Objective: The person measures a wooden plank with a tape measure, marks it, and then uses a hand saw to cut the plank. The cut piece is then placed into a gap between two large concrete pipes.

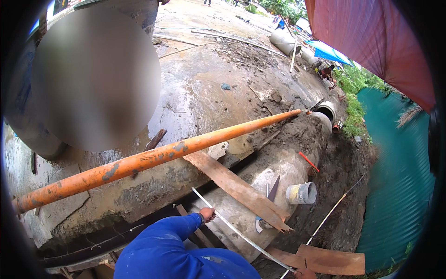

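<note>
My left hand (207, 214), at the end of a blue sleeve, is closed on a long thin pale strip (241, 235) that looks like a measuring tape or a flat rod. The strip slants over a large concrete pipe (223, 225), down to the lower right. There my right hand (305, 274) pinches its near end, cut off in part by the picture's edge. Beyond the strip a rough wooden plank (239, 188) crosses the pipe. Partly hidden by the plank lies what looks like a handsaw (274, 189). A mud-stained bucket (301, 193) lies tipped to its right.
A long orange pole (162, 152) spans the trench side. Another board (332, 260) lies at the lower right, and a green corrugated sheet (395, 186) bounds the right. An open concrete pipe (326, 110) is farther off; a person (326, 72) crouches beyond it. Mud surrounds the trench.
</note>
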### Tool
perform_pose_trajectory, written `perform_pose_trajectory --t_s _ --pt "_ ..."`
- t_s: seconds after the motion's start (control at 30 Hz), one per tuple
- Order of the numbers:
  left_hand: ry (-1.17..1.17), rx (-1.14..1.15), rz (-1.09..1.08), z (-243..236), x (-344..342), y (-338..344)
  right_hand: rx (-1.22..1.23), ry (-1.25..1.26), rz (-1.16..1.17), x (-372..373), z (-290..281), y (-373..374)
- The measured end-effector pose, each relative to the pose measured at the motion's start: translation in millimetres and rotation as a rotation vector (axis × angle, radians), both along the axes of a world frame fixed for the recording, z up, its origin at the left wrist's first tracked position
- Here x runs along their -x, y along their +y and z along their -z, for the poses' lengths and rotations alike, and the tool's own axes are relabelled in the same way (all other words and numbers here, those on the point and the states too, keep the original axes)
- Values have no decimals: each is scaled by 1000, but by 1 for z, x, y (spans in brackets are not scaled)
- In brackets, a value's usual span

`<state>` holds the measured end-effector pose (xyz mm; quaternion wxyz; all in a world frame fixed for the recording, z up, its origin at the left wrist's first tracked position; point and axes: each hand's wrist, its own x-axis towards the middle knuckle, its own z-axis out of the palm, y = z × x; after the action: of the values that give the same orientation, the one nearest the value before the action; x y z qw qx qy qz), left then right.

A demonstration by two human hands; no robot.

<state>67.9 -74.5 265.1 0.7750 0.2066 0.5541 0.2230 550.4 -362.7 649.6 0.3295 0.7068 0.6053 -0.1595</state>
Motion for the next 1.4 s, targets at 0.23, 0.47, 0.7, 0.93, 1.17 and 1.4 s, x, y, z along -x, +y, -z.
perform_pose_trajectory --t_s 0.23,0.47,0.7,0.93,1.17,1.4 --pt "-55 16 -3 -16 -48 -43 -6 -35 -142 -14 -37 33" --pt "-68 -127 126 18 -50 -107 -18 -86 -258 -33 -65 56" --pt "561 -554 187 75 48 -199 -291 -125 -264 12 -108 102" --pt "695 -124 43 136 115 -324 -275 -180 -448 54 -124 187" --pt "736 -72 25 86 100 -351 -239 -134 -594 141 -98 281" --pt "705 -79 -185 105 106 -339 -80 -128 -917 208 5 369"
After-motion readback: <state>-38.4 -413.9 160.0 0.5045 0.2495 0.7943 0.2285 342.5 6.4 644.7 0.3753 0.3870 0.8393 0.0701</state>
